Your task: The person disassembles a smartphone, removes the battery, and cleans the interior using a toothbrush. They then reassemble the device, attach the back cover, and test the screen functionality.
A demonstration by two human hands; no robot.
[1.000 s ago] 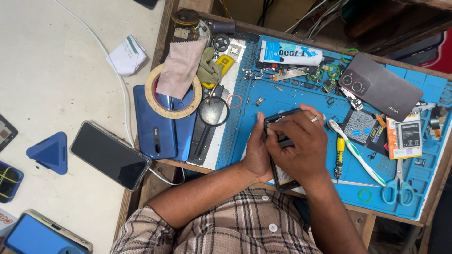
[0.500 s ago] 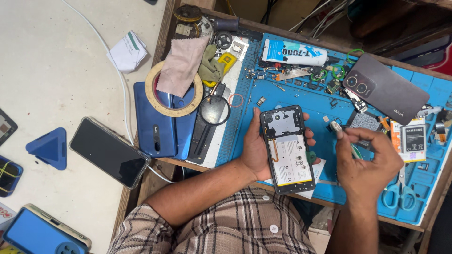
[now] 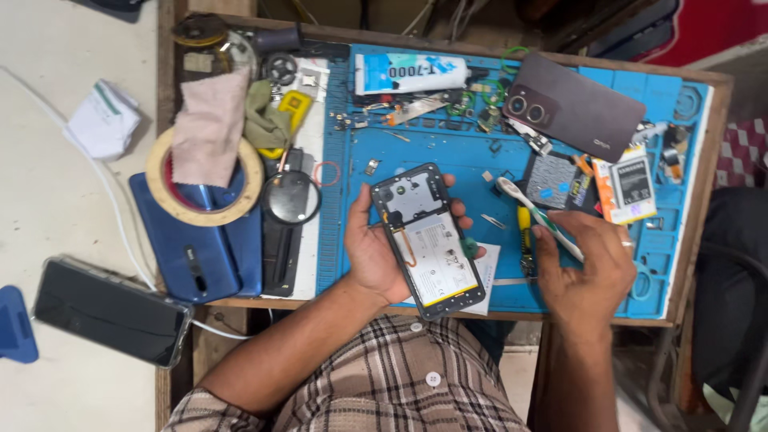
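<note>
My left hand (image 3: 374, 252) grips an opened phone (image 3: 426, 238) with its back cover off, showing a white battery and dark circuit board. It is held tilted above the blue work mat (image 3: 448, 152). My right hand (image 3: 586, 268) rests to the right of the phone, fingers on a white toothbrush (image 3: 538, 216) that lies across the mat beside a yellow-handled tool (image 3: 525, 240).
A dark phone back cover (image 3: 578, 106), a glue tube (image 3: 410, 74), a small battery (image 3: 632, 186), screws and small parts lie on the mat. A tape roll (image 3: 204, 180) with a cloth, a blue phone (image 3: 200, 248) and a magnifier (image 3: 291, 198) lie left. Another black phone (image 3: 108, 310) lies on the white table.
My right hand came off the phone, uncovering its open back, and moved right onto the toothbrush. The left hand keeps its hold on the phone.
</note>
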